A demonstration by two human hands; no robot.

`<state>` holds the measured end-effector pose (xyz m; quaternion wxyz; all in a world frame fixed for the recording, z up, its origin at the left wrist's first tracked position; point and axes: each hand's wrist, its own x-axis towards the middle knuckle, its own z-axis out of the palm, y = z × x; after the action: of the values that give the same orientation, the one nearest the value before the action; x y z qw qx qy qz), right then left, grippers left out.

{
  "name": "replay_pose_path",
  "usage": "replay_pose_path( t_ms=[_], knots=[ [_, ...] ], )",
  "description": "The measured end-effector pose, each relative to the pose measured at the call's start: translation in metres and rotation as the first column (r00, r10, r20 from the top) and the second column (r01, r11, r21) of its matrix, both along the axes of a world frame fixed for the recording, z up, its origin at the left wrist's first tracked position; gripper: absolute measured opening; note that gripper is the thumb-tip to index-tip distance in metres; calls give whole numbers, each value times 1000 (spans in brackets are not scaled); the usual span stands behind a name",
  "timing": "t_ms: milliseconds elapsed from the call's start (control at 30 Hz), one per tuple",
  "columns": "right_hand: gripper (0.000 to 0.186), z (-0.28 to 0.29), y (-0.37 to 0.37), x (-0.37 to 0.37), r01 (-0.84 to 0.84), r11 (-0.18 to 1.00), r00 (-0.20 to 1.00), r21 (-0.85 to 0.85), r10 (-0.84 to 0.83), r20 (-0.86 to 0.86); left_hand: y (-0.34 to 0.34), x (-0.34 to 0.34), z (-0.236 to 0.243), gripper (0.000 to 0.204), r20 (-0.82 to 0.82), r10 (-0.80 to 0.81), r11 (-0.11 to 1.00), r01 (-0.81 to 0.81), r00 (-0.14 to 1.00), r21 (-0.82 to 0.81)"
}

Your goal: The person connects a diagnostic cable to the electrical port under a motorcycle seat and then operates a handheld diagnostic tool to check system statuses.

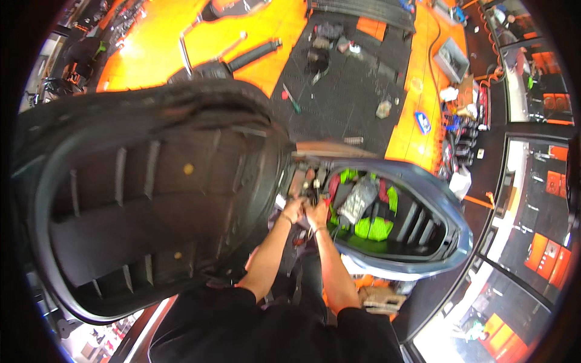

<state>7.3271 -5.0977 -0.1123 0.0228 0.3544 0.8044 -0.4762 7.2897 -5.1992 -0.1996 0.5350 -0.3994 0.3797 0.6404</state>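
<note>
The raised scooter seat [151,187] looms closest, its ribbed black underside blocking everything on the person's left. Both bare forearms reach forward from black sleeves, and the left hand [293,210] and right hand [316,213] meet close together at the seat hinge [305,181] — fingers curled on small parts there, though what they grip I cannot tell. Just beyond lies the open under-seat compartment [423,239], rimmed in blue, holding neon-green cloth [375,228] and a grey bundle [358,199]. Farther off, tools scatter across a black floor mat [345,91] — orange floor around it.
</note>
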Motion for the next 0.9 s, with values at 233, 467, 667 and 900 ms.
replay_pose_path(
  t_ms=[233,467,667,900],
  knots=[
    [48,-29,-5,-8,-32,993,971,109,5,240,-3,14,-69,28,25,-64,996,66,998,-66],
    [41,-23,-10,-22,-43,987,921,157,-21,390,19,-17,-43,24,29,-51,998,52,998,-30],
    [38,-35,0,-13,-78,978,919,193,-4,394,40,-33,-46,22,5,-92,996,92,996,3],
    [58,-32,-15,-9,-78,986,896,148,5,443,10,-1,-59,20,-25,93,995,-92,995,41]
  ],
)
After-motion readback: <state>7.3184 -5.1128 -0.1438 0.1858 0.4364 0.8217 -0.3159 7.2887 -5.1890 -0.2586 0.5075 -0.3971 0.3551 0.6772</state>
